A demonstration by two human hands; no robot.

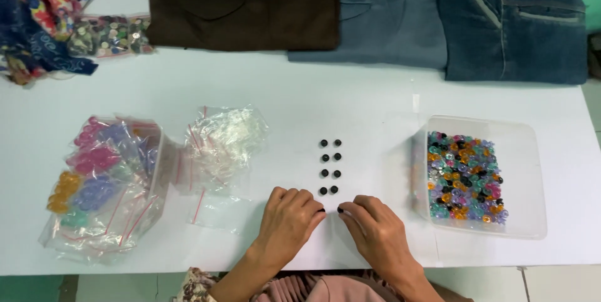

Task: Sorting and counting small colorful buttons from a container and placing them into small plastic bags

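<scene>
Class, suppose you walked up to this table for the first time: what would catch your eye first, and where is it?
Most striking is the clear tub of mixed coloured buttons at the right of the white table. At the centre, small black buttons lie in two neat columns, with the left hand and right hand just below them. On the left sit bags of sorted coloured buttons.

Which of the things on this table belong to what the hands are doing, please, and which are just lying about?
In use:
left hand
right hand
black buttons in two rows
clear tub of mixed coloured buttons

Lying about:
bags of sorted coloured buttons
empty zip bags
three folded trousers
patterned cloth
</scene>
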